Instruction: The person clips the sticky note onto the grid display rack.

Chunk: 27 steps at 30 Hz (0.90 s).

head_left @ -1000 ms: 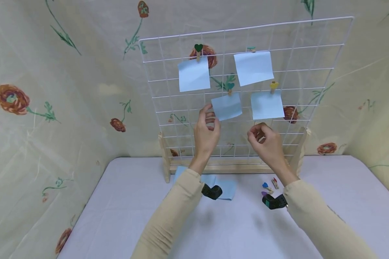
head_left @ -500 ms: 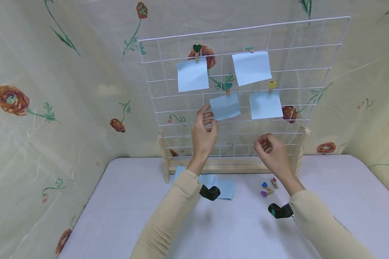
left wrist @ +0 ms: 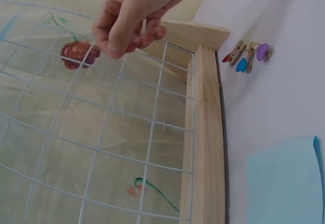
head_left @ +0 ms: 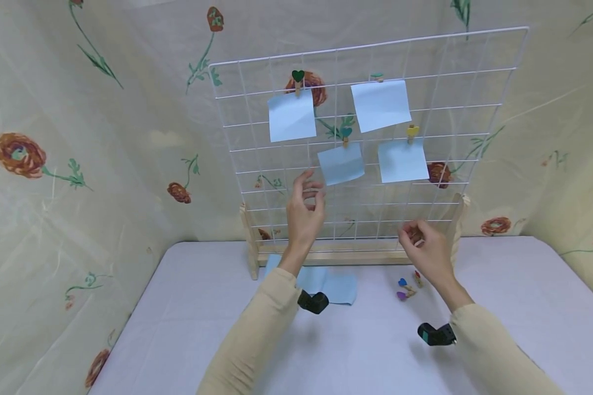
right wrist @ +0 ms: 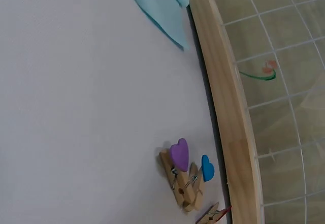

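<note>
Several light-blue paper sheets hang from the white wire grid [head_left: 321, 200] by heart-topped clothespins. The lower left sheet [head_left: 342, 163] hangs under a teal heart clothespin [head_left: 345, 137]. My left hand [head_left: 305, 214] is just below and left of that sheet, fingers bent loosely, apart from it and holding nothing. Lower right, in front of the grid, my right hand [head_left: 427, 247] has loosely curled fingers with nothing seen between them; it also appears in the left wrist view as a hand [left wrist: 134, 18]. Below it on the table lie a purple clothespin [right wrist: 179, 155], a blue one [right wrist: 207, 168] and a red one [right wrist: 213, 215].
More light-blue sheets [head_left: 340, 289] lie on the white-covered table [head_left: 217, 329] before the wooden base [head_left: 336, 258] of the grid. The lower right sheet [head_left: 403, 161] hangs from a yellow clothespin [head_left: 412, 133]. Flower-printed cloth [head_left: 143, 137] surrounds the table.
My right hand has moved down and to the right, away from the hanging sheets towards the loose clothespins. My left hand has drawn away from the lower left sheet, slightly down and left.
</note>
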Tool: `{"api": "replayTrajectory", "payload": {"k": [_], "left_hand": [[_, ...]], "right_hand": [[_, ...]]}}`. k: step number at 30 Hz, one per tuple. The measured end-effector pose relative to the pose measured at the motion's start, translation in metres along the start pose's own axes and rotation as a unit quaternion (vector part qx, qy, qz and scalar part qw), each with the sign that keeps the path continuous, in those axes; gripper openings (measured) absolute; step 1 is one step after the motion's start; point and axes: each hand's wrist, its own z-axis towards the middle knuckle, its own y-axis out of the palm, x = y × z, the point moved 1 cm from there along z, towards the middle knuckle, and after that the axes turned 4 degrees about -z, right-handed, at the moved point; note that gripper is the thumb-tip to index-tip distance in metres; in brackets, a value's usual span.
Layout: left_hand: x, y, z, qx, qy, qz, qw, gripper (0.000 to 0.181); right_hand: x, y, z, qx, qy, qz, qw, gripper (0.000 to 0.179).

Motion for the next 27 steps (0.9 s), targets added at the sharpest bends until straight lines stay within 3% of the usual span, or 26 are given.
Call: {"api": "replayTrajectory", "payload": {"k": [17,24,27], "left_hand": [[-0.025,-0.001,-0.028,-0.085,-0.023,0.053,0.9948,0.03],[-0.041,0.001,-0.05,-0.189,-0.046,0.106,0.9751,0.036],[-0.047,0.0,-0.059,-0.216,-0.053,0.111,0.9687,0.038]], "right_hand": [[0.015,-0.001,-0.026,-0.036,0.051,0.016,0.998,0.005],[0.022,0.001,-0.036,-0.035,0.067,0.02,0.997,0.006],[0.023,0.004,-0.04,-0.033,0.069,0.027,0.9967,0.005]]}}
